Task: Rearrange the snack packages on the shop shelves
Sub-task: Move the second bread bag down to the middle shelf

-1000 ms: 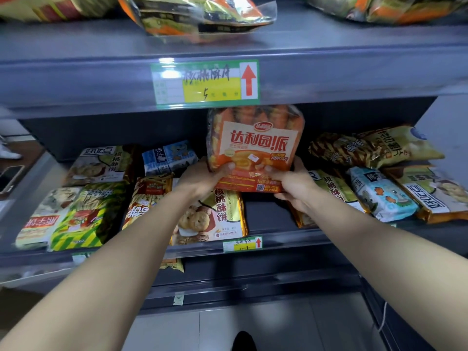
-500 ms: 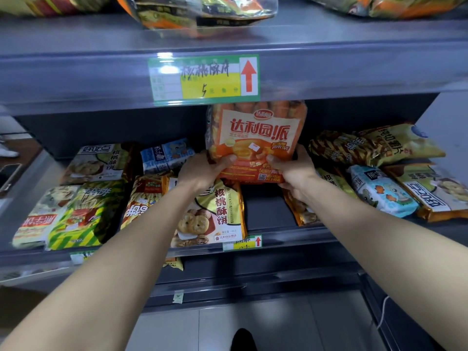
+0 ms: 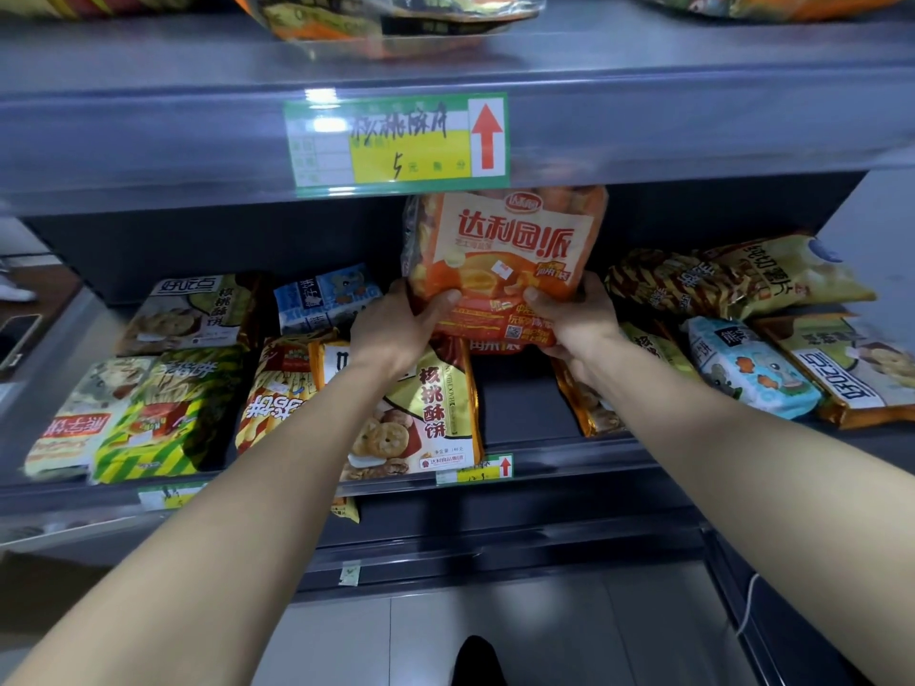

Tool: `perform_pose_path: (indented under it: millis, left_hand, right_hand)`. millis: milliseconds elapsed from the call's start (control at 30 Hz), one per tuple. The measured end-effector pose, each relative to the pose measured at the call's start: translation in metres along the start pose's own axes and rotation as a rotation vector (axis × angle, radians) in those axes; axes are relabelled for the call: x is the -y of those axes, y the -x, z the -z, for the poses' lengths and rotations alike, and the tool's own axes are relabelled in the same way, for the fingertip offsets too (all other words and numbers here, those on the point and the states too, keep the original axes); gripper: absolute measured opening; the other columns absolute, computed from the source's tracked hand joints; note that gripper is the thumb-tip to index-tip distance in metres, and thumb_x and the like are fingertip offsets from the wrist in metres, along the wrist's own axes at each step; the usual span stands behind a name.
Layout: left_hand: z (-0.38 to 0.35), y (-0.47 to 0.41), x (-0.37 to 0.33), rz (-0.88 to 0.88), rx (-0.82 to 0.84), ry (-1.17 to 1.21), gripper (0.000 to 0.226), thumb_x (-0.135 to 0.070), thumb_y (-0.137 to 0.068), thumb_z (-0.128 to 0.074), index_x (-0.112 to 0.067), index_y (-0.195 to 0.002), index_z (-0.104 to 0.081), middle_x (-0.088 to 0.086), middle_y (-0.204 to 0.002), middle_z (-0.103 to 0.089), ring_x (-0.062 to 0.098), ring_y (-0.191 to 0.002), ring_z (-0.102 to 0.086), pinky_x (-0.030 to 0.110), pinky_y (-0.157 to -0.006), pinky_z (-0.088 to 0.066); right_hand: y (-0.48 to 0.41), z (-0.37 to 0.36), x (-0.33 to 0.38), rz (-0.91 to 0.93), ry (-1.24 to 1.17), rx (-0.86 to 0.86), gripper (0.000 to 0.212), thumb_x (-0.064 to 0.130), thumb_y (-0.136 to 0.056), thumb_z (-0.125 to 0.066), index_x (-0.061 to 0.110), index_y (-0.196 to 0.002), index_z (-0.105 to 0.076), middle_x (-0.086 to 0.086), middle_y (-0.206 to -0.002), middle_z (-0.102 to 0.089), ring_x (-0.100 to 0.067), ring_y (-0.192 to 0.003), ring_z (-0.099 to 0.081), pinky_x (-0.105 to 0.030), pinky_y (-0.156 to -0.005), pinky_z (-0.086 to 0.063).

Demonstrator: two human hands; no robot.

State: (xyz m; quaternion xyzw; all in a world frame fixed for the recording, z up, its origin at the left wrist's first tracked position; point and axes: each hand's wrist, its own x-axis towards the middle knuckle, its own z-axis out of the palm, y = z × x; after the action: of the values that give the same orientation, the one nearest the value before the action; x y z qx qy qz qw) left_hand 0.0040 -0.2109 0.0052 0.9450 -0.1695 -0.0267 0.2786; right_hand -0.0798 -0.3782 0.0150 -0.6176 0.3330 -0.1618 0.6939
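An orange snack bag (image 3: 505, 259) with red lettering stands upright in the middle of the grey shelf (image 3: 525, 408), its top hidden behind the upper shelf's edge. My left hand (image 3: 396, 329) grips its lower left corner, thumb on the front. My right hand (image 3: 574, 324) grips the lower right corner the same way. A second orange pack (image 3: 487, 345) shows just beneath it. Below my left wrist lies a gold walnut-cookie bag (image 3: 421, 418).
Left of the hands lie a blue pack (image 3: 327, 294), a red-yellow fries bag (image 3: 272, 393), a green-yellow bag (image 3: 158, 418) and others. On the right sit a light blue pack (image 3: 747, 373) and gold bags (image 3: 733, 279). The upper shelf (image 3: 148, 141) with its price tag (image 3: 396, 141) overhangs closely.
Both hands have lifted the orange bag up and further back into the shelf, so that its top now slips behind the upper shelf's edge.
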Motion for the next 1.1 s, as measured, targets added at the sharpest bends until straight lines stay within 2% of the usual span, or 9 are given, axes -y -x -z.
perform_pose_path:
  millis: [167, 300, 467, 567, 667, 767, 900, 1000, 1100]
  left_hand:
    - [0.003, 0.002, -0.002, -0.019, -0.043, -0.037, 0.074, -0.067, -0.088, -0.034, -0.011, -0.135, -0.042, 0.013, -0.116, -0.064, 0.035, -0.105, -0.061, 0.042, -0.086, -0.050]
    - [0.008, 0.000, -0.001, -0.029, -0.043, -0.021, 0.068, -0.059, -0.089, -0.044, -0.013, -0.139, -0.038, 0.011, -0.122, -0.063, 0.036, -0.111, -0.058, 0.042, -0.088, -0.049]
    - [0.011, 0.004, 0.000, -0.022, -0.017, 0.021, 0.051, -0.040, -0.084, -0.063, -0.018, -0.128, -0.049, 0.006, -0.119, -0.065, 0.032, -0.109, -0.060, 0.038, -0.086, -0.051]
    - [0.012, 0.003, 0.004, -0.008, 0.043, -0.001, 0.042, -0.045, -0.083, -0.061, -0.018, -0.114, -0.056, 0.005, -0.113, -0.066, 0.029, -0.103, -0.061, 0.031, -0.075, -0.047]
    - [0.011, 0.001, 0.006, -0.015, 0.117, -0.020, 0.050, -0.060, -0.083, -0.054, -0.022, -0.115, -0.059, 0.004, -0.114, -0.067, 0.027, -0.101, -0.062, 0.033, -0.077, -0.050]
    - [0.006, 0.001, 0.006, 0.001, 0.137, -0.113, 0.053, -0.063, -0.086, -0.047, -0.020, -0.113, -0.061, 0.006, -0.110, -0.067, 0.029, -0.097, -0.063, 0.034, -0.076, -0.051]
    - [0.003, 0.007, 0.005, 0.018, 0.039, -0.150, 0.058, -0.065, -0.086, -0.045, -0.016, -0.116, -0.056, 0.007, -0.108, -0.066, 0.030, -0.096, -0.063, 0.034, -0.071, -0.051]
    - [0.002, 0.018, 0.003, -0.005, -0.130, -0.122, 0.054, -0.057, -0.089, -0.048, -0.009, -0.113, -0.047, 0.012, -0.097, -0.066, 0.033, -0.087, -0.064, 0.037, -0.067, -0.051]
    - [0.004, 0.026, 0.006, -0.123, -0.191, -0.112, 0.046, -0.051, -0.093, -0.043, -0.007, -0.099, -0.056, 0.013, -0.089, -0.065, 0.033, -0.082, -0.062, 0.035, -0.064, -0.044]
  right_hand:
    - [0.001, -0.003, 0.001, 0.027, -0.019, -0.007, 0.055, 0.016, -0.084, -0.071, 0.019, -0.131, -0.043, 0.001, -0.109, -0.059, -0.019, -0.093, -0.060, -0.029, -0.057, -0.051]
    - [-0.001, -0.007, -0.005, 0.077, 0.064, -0.049, 0.055, 0.015, -0.080, -0.074, 0.018, -0.127, -0.045, -0.004, -0.116, -0.063, -0.024, -0.103, -0.062, -0.047, -0.085, -0.054]
    - [0.001, -0.008, -0.025, 0.078, 0.181, -0.053, 0.057, 0.017, -0.078, -0.076, 0.017, -0.126, -0.045, -0.004, -0.115, -0.064, -0.025, -0.104, -0.062, -0.047, -0.091, -0.052]
    - [0.002, -0.007, -0.042, 0.066, 0.300, -0.066, 0.057, 0.017, -0.075, -0.078, 0.016, -0.123, -0.046, -0.006, -0.114, -0.066, -0.028, -0.105, -0.062, -0.048, -0.093, -0.050]
    - [0.000, -0.006, -0.056, 0.022, 0.373, -0.041, 0.052, 0.014, -0.077, -0.077, 0.011, -0.121, -0.049, -0.009, -0.117, -0.065, -0.029, -0.109, -0.060, -0.045, -0.097, -0.048]
    - [-0.001, -0.007, -0.062, -0.029, 0.423, -0.016, 0.049, 0.015, -0.079, -0.075, 0.007, -0.122, -0.055, -0.008, -0.118, -0.065, -0.028, -0.111, -0.060, -0.038, -0.096, -0.048]
    - [0.000, -0.009, -0.060, -0.030, 0.495, -0.023, 0.047, 0.019, -0.080, -0.074, 0.008, -0.122, -0.054, -0.009, -0.120, -0.064, -0.028, -0.112, -0.059, -0.039, -0.097, -0.048]
    - [0.002, -0.009, -0.060, -0.055, 0.538, -0.044, 0.054, 0.027, -0.079, -0.075, 0.006, -0.123, -0.053, -0.010, -0.122, -0.064, -0.029, -0.111, -0.060, -0.040, -0.097, -0.049]
    - [0.006, -0.010, -0.059, -0.077, 0.595, -0.107, 0.063, 0.038, -0.077, -0.075, 0.004, -0.124, -0.052, -0.013, -0.121, -0.063, -0.030, -0.108, -0.061, -0.038, -0.091, -0.051]
